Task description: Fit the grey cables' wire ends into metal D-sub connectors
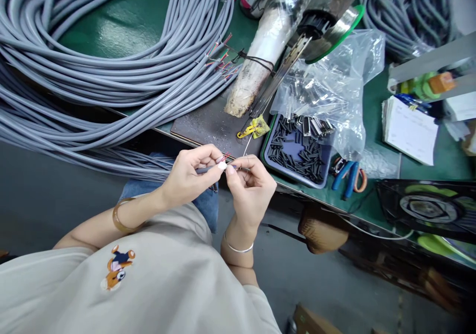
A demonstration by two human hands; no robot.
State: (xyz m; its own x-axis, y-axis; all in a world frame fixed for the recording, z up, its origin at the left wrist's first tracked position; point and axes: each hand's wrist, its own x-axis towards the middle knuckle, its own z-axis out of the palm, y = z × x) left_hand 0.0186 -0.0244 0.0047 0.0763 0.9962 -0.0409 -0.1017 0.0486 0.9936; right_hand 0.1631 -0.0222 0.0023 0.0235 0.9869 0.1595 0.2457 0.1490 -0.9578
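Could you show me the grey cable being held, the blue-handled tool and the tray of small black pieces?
Grey cable (203,170): head view, on its outer sheath.
Blue-handled tool (351,181): head view, on one blue handle.
Tray (292,173): head view, on its near rim.

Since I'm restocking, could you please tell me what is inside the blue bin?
The bin holds short black pieces, with silvery connectors at its far edge; anything beneath them is covered.
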